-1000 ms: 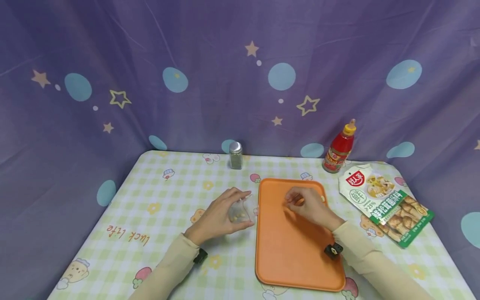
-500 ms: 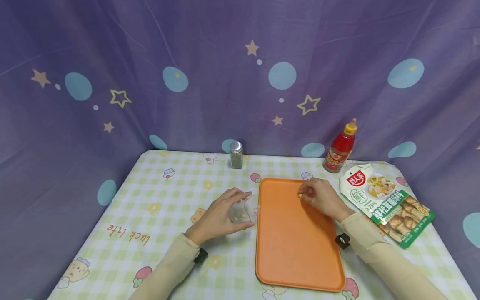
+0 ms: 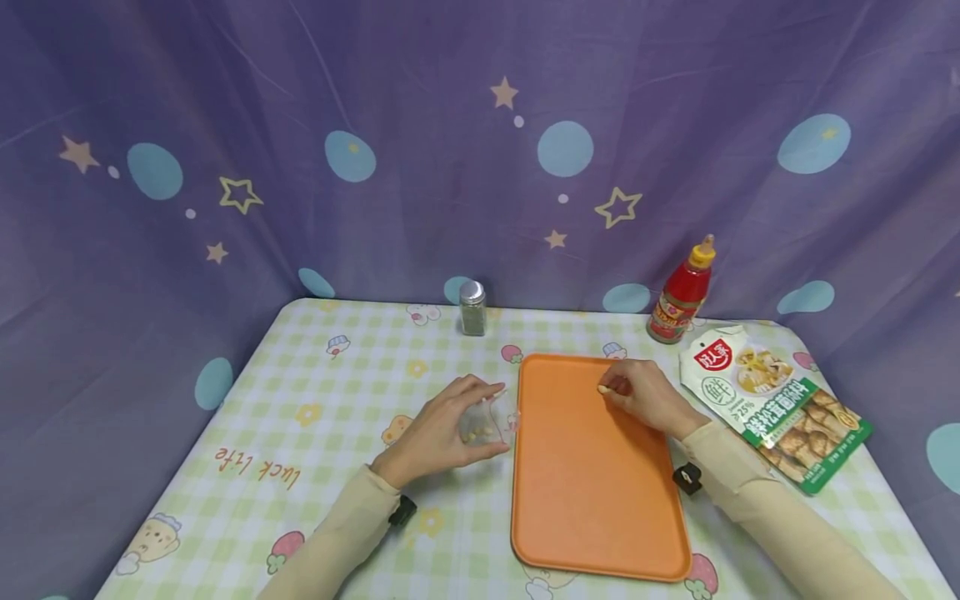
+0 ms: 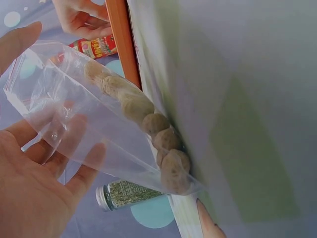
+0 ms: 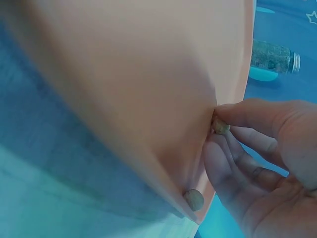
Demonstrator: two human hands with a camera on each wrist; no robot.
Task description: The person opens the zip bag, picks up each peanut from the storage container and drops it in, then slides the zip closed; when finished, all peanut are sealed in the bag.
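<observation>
Worktop [image 3: 352, 417] bears orange tray [image 3: 592, 500]. Your left hand [image 3: 438, 429] curves round clear bag [image 3: 484, 419] beside it, round tan pieces [image 4: 137, 107] inside along bottom. Your right hand [image 3: 651, 398] pinches rough tan bit [image 5: 221, 126] over tray; roundish brown lump [image 5: 193, 200] lies in tray corner.

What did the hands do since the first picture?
The right hand moved rightward and slightly farther away, towards the far right corner of the orange tray. It's pinching a small round piece there. The left hand still holds the clear bag. The red bottle, shaker and packet stayed put.
</observation>
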